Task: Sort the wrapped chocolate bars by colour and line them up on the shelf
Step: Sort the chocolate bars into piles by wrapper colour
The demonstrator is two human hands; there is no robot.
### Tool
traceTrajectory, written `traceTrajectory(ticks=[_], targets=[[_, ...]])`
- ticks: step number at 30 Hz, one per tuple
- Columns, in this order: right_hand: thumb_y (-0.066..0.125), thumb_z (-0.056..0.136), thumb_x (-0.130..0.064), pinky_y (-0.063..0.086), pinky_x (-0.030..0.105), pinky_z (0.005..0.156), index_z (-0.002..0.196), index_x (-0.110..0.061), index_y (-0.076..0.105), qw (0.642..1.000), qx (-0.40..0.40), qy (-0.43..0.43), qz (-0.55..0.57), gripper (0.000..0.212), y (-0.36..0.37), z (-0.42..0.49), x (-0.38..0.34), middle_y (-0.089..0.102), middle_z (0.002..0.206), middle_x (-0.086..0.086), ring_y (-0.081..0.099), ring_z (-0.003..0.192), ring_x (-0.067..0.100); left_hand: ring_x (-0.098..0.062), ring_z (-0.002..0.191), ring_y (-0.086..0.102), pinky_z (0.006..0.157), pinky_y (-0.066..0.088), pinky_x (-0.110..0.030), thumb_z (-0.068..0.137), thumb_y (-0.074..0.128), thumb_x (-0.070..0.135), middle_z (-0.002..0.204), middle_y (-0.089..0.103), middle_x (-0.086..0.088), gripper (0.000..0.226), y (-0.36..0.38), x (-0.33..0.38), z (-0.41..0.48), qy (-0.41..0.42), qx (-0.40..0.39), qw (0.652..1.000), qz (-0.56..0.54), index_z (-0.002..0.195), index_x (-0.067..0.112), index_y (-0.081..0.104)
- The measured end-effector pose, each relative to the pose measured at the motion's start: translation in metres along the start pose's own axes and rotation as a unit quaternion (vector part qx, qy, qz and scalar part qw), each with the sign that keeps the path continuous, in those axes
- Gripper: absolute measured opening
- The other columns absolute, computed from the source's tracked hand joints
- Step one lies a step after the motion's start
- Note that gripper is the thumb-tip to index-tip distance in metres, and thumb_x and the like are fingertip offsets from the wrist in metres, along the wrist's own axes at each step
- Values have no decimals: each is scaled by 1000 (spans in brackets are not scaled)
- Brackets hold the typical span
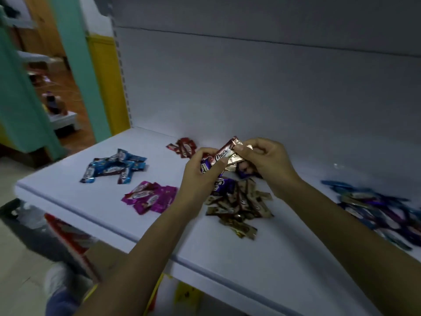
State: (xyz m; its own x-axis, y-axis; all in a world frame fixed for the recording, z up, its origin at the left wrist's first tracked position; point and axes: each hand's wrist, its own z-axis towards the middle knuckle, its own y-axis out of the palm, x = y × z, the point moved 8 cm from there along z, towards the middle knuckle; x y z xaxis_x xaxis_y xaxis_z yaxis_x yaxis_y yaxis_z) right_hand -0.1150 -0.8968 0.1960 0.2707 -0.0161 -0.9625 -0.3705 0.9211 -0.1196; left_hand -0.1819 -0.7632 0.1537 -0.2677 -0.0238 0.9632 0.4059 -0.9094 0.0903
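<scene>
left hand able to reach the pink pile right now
Probably yes for reach: the pink pile lies just left of the left hand, with bare shelf between. But it holds bars, so picking one up looks awkward.

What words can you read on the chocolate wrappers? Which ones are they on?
"Mocc", ending unclear: reddish-brown bar, pinched by the left hand and right hand.
"Choco": purple bar in the left hand.
Too blurred to read: blue pile, pink pile, red pile, gold pile, mixed pile on the right.
</scene>
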Motion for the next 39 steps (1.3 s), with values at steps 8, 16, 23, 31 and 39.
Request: traceTrajectory(ticks=[8, 16, 23, 31, 39], targets=[[66, 84, -4, 53, 19, 59, 90, -7, 68, 996, 86, 17, 32, 7, -72, -42, 36, 69, 65, -1, 63, 59, 8, -21, 89, 69, 75, 58, -33, 93, 60, 25, 95, 71, -1, 4, 35, -17, -23, -17, -44, 999, 17, 94, 22, 63], [70, 83, -29, 37, 5, 64, 83, -23, 73, 945, 32, -51, -320, 7, -58, -64, 63, 63, 78, -20, 53, 81, -12, -24, 83, 71, 69, 60, -38, 89, 64, 21, 90, 71, -8, 3, 20, -14, -34, -38, -31, 999, -2, 88, 19, 62], [59, 87, -21, 45, 8, 59, 90, -11, 69, 999, 29, -13, -2, 14, -54, -72, 37, 69, 82, -4, 64, 72, -3, -5, 80, 65, 72, 55, -20, 85, 68, 14, 81, 68, 12, 14, 42, -5, -38, 43, -123, 986, 108, 86, 27, 62], [57, 92, -16, 42, 18, 55, 98, -12, 68, 990, 92, 67, 77, 13, -84, -65, 60, 67, 74, 0, 55, 60, 5, -3, 102, 62, 83, 55, -25, 86, 67, 7, 105, 64, 20, 38, 46, -9, -45, 28, -140, 984, 106, 109, 37, 59], [72, 81, -32, 40, 18, 61, 97, -24, 62, 932, 75, 51, -351, 20, -86, -64, 78, 61, 83, -5, 52, 70, 4, -16, 81, 72, 70, 60, -32, 84, 69, 18, 86, 73, 2, 13, 33, -18, -47, -32, -69, 995, 64, 95, 21, 63]])
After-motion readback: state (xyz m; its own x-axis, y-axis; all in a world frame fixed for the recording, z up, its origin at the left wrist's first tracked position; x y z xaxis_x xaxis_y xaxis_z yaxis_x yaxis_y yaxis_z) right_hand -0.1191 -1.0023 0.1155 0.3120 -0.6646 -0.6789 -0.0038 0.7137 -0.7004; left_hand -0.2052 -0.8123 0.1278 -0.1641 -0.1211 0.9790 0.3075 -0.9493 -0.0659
